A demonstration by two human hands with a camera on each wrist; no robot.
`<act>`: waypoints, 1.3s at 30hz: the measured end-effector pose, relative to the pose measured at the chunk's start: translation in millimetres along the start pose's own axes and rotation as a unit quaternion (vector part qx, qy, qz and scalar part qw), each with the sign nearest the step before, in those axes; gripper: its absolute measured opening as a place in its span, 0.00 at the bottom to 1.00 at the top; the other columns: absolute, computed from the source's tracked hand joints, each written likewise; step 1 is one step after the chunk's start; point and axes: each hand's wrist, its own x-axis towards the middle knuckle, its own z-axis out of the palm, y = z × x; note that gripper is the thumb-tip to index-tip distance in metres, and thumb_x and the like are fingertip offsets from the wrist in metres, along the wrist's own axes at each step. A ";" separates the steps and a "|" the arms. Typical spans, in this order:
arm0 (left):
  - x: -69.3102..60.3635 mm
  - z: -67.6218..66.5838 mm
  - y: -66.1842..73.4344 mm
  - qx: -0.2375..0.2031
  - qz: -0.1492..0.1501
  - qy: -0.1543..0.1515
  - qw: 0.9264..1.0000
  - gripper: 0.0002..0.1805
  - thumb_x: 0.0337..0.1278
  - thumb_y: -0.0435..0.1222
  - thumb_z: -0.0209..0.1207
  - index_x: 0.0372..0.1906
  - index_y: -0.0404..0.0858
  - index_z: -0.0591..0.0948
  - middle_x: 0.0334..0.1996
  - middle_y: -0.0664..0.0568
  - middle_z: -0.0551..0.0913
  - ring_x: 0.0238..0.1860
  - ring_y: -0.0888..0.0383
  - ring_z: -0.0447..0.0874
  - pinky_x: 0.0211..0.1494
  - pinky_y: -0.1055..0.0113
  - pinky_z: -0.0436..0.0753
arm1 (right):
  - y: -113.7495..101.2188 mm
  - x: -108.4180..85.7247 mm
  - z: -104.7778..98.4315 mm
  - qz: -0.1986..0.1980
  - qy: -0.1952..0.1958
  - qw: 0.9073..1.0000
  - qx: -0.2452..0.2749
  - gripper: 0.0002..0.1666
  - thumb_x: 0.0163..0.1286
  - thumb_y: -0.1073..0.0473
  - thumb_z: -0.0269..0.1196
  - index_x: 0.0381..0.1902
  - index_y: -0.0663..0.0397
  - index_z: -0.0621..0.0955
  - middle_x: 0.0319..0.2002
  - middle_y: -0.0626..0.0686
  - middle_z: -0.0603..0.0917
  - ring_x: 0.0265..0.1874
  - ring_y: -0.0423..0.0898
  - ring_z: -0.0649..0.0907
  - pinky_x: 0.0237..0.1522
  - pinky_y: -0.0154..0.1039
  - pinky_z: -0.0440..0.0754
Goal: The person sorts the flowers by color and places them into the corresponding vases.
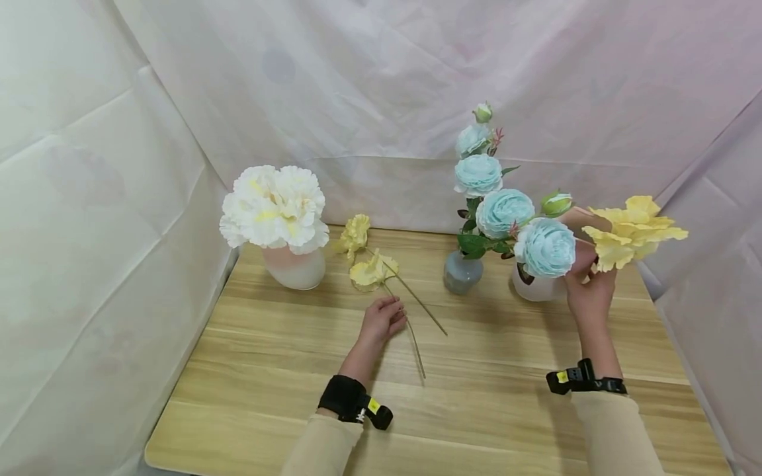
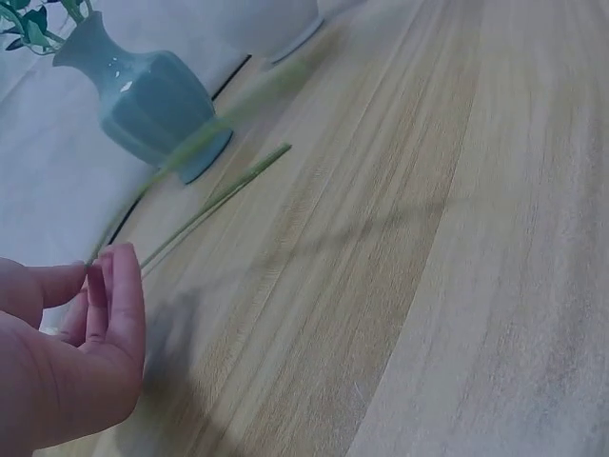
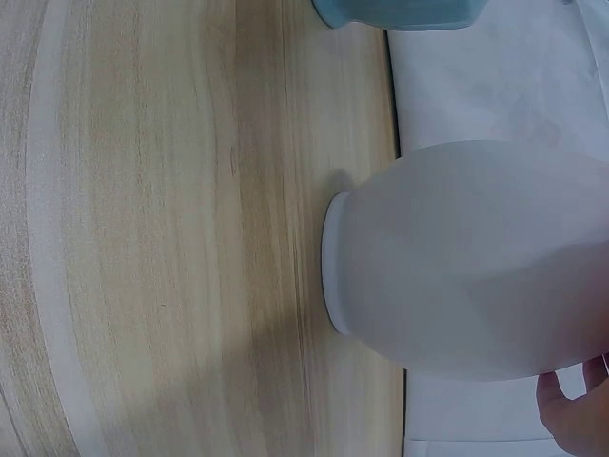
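Observation:
My left hand [image 1: 381, 320] pinches the thin stem of a yellow artificial flower [image 1: 374, 272] between thumb and fingertips. In the left wrist view the stem [image 2: 205, 143] rises blurred from the fingers, above the table. A second yellow flower [image 1: 355, 233] lies just behind, its stem slanting to the right. On the right, my right hand [image 1: 591, 297] holds the side of a pink and white vase [image 1: 538, 289] near its neck; some fingers are hidden. Large yellow petals [image 1: 634, 233] stand out over that vase's right side. The right wrist view shows the vase's pale body [image 3: 466, 257] and fingertips against it.
A small blue-grey vase [image 1: 462, 272] holds light blue roses [image 1: 503, 213], which lean across the pink and white vase. At the left stands another pink and white vase [image 1: 294, 268] with white blooms [image 1: 275, 208]. Pale cloth [image 1: 381, 99] hangs behind the wooden table [image 1: 256, 396].

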 end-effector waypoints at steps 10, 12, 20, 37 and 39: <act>-5.0 -2.1 2.8 -0.015 0.019 0.012 1.000 0.21 0.70 0.30 0.56 0.63 0.25 0.69 0.39 0.52 0.79 0.35 0.64 0.81 0.42 0.74 0.86 | -0.9 -0.3 0.0 -0.004 0.001 1.000 -0.002 0.44 0.66 0.65 0.61 0.76 0.42 0.56 0.70 0.50 0.63 0.69 0.43 0.65 0.76 0.58 0.60; -5.5 -2.0 3.2 -0.013 0.024 0.016 0.999 0.20 0.70 0.30 0.56 0.62 0.26 0.70 0.38 0.53 0.80 0.34 0.64 0.81 0.41 0.74 0.86 | -1.2 -0.5 -0.1 -0.002 0.001 1.000 0.001 0.44 0.66 0.65 0.61 0.76 0.42 0.56 0.70 0.49 0.63 0.69 0.43 0.65 0.76 0.57 0.60; -8.7 -2.4 7.9 -0.005 0.063 0.025 0.998 0.15 0.68 0.28 0.57 0.57 0.29 0.74 0.39 0.52 0.81 0.38 0.62 0.82 0.44 0.71 0.87 | 0.4 0.3 0.2 0.006 -0.003 1.000 -0.006 0.44 0.67 0.64 0.61 0.76 0.42 0.56 0.71 0.51 0.62 0.69 0.42 0.64 0.76 0.56 0.60; -20.4 5.9 30.5 0.048 0.141 0.021 0.989 0.14 0.67 0.28 0.58 0.54 0.29 0.76 0.42 0.51 0.79 0.44 0.55 0.82 0.48 0.69 0.87 | 10.5 4.6 1.2 0.006 0.004 1.000 -0.013 0.44 0.66 0.66 0.60 0.76 0.42 0.56 0.72 0.53 0.61 0.70 0.43 0.64 0.76 0.57 0.59; -22.4 7.3 32.9 0.056 0.150 0.018 0.987 0.12 0.66 0.27 0.58 0.53 0.30 0.77 0.42 0.52 0.79 0.43 0.56 0.82 0.48 0.68 0.87 | 17.1 7.5 1.5 0.005 0.006 1.000 -0.015 0.44 0.66 0.66 0.60 0.76 0.41 0.56 0.72 0.52 0.61 0.70 0.43 0.64 0.76 0.57 0.59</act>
